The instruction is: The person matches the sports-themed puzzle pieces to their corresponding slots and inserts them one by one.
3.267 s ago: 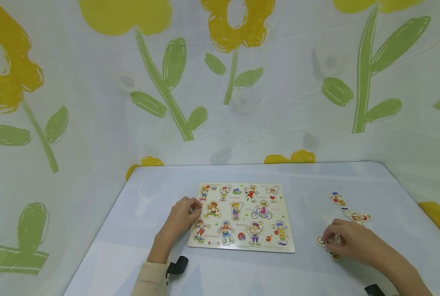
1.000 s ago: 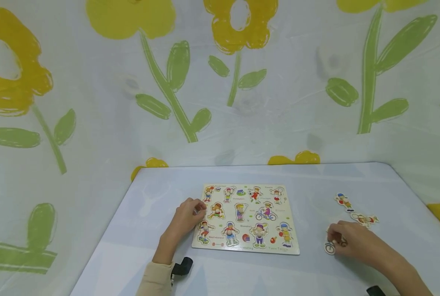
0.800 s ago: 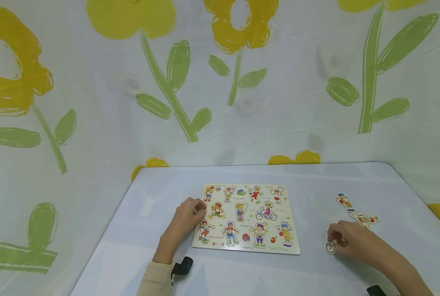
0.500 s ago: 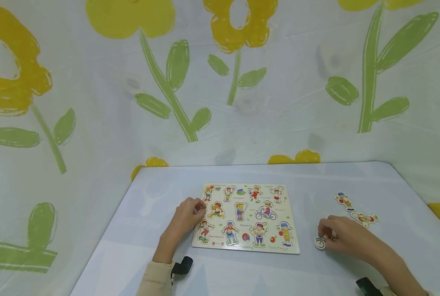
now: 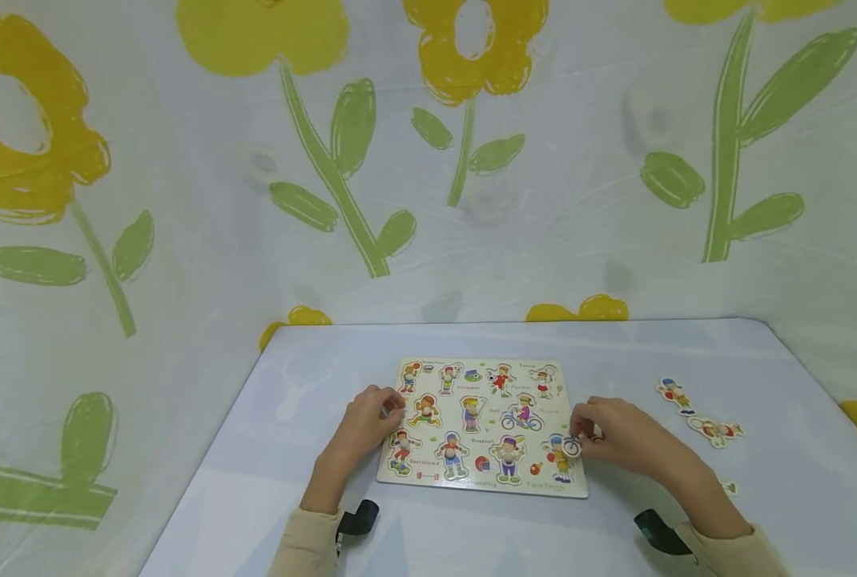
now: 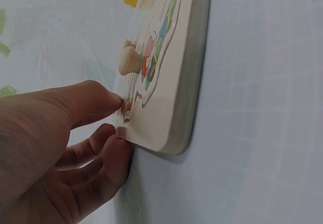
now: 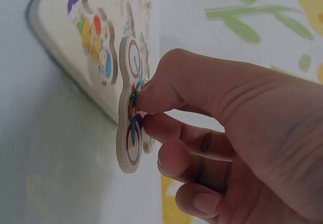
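A wooden peg puzzle board (image 5: pixel 436 483) with printed sports figures lies on the table, several knobbed pieces seated in it. My left hand (image 5: pixel 368 418) holds its left edge; in the left wrist view the fingertips (image 6: pixel 108 100) meet the board's corner, one on the top face and others by the side. My right hand (image 5: pixel 619 433) pinches a bicycle puzzle piece (image 5: pixel 571 447), which is over the board's right edge in the head view. In the right wrist view thumb and finger grip the middle of the bicycle puzzle piece (image 7: pixel 132 138), which is tilted; its knob is hidden.
To the right lie loose pieces: a blue-capped figure (image 5: pixel 675 396), another piece (image 5: pixel 715 430) touching or close to it, and one (image 5: pixel 729 487) partly hidden behind my right forearm. A flower-printed cloth (image 5: pixel 486 264) hangs behind the table (image 5: pixel 313 353).
My right hand has taken up the bicycle puzzle piece and carried it left from the loose pieces to the board's right edge. The left hand stays at the board's left edge.
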Demonstrator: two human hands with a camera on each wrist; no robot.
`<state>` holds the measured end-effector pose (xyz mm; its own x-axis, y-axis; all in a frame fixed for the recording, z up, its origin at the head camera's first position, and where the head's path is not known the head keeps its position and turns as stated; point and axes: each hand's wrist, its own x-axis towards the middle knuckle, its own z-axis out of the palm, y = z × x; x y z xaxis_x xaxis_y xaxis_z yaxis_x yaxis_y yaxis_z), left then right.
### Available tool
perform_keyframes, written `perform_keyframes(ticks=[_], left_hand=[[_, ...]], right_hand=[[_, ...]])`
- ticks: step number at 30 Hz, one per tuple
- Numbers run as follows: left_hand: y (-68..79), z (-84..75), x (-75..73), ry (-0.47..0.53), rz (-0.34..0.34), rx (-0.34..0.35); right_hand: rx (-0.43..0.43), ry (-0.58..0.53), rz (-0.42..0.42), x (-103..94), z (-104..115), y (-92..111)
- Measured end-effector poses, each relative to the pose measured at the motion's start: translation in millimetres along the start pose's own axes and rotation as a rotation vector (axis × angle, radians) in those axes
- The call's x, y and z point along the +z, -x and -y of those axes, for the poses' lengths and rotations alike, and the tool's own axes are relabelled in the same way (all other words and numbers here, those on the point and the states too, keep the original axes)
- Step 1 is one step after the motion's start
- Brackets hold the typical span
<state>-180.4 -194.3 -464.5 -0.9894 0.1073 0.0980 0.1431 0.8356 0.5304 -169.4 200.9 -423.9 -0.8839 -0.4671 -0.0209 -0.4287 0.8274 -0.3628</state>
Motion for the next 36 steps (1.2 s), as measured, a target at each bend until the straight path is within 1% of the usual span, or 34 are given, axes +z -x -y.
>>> perform_keyframes(ticks=[9,14,17,23,30,36], left_hand=[[-1.4,1.9,0.9,-0.006,-0.001,-0.002],[-1.6,3.4,1.8,0.0,0.005,0.002],[-1.4,3.3,1.8,0.005,0.005,0.005],[-1.2,3.0,1.9,0.003,-0.004,-0.002],[-1.9,3.2,4.0,0.002,-0.011,-0.011],[-1.6,3.1,4.3,0.003,-0.016,-0.016]], right_hand=[[-0.008,-0.029,-0.001,8.6,20.4,-27.9],[-0.046,-0.013,-0.037,17.8,27.4,-40.8],[-0.045,0.011,-0.069,24.1,31.9,-46.1],[-0.015,0.037,-0.126,35.1,40.0,-48.3],[-0.016,0.06,-0.183,43.8,43.3,-49.6],[-0.024,0.084,-0.217,46.6,42.7,-50.0]])
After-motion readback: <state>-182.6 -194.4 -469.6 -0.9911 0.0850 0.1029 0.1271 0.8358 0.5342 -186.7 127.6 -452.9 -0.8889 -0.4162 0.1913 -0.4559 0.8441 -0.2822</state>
